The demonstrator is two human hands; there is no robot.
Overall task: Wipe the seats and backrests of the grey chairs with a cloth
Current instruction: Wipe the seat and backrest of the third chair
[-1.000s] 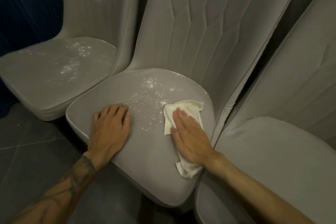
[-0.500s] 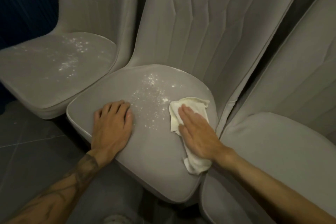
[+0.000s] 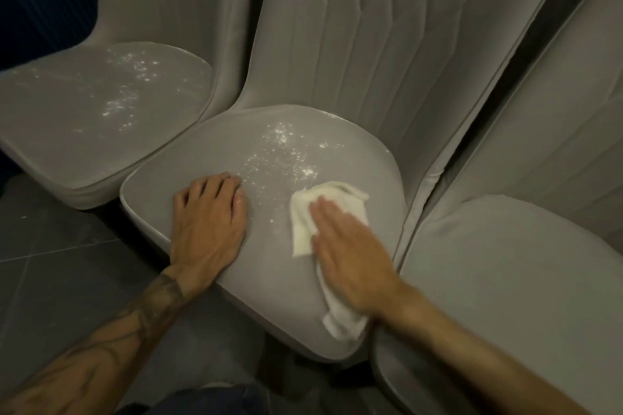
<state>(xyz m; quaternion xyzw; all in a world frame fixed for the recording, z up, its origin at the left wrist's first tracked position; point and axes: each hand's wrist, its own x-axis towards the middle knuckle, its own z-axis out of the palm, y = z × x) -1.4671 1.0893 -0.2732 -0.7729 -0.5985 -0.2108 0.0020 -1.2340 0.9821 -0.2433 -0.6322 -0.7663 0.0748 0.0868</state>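
Three grey upholstered chairs stand side by side. The middle chair's seat (image 3: 269, 307) carries white powder (image 3: 279, 158) towards its back. My right hand (image 3: 350, 253) lies flat on a white cloth (image 3: 303, 226) and presses it onto the seat's right part, just short of the powder. The cloth's tail hangs over the front edge. My left hand (image 3: 209, 226) rests flat on the seat's left front, fingers apart, holding nothing. The middle backrest (image 3: 387, 44) rises behind.
The left chair's seat (image 3: 67, 118) also bears white powder, and its backrest has a smear near the top. The right chair's seat (image 3: 505, 280) looks free of powder. Dark tiled floor (image 3: 50, 263) lies below at the left; a dark blue wall stands at far left.
My right hand with the cloth slid slightly right and away over the seat, then back left towards the powder. My left hand has stayed put on the seat.
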